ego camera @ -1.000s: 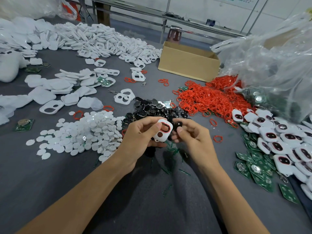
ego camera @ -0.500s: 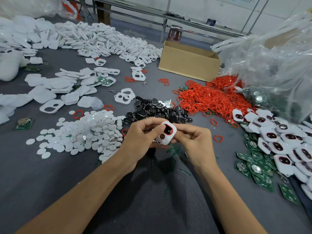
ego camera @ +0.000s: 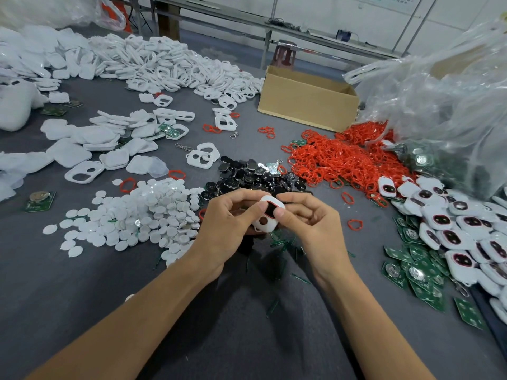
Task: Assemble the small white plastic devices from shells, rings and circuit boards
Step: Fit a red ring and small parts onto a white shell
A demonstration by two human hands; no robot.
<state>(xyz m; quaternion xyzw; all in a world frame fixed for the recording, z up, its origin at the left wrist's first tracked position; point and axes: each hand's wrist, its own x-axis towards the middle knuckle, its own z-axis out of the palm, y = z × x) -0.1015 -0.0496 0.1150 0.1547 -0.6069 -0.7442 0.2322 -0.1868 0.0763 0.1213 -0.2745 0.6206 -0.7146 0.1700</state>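
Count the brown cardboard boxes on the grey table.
1: an open brown cardboard box beyond the heap of red plastic rings; the clear plastic bags at right may hide more.

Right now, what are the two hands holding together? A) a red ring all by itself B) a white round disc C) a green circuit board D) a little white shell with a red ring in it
D: the left hand and the right hand both pinch one small white shell with a red ring lining its big opening.
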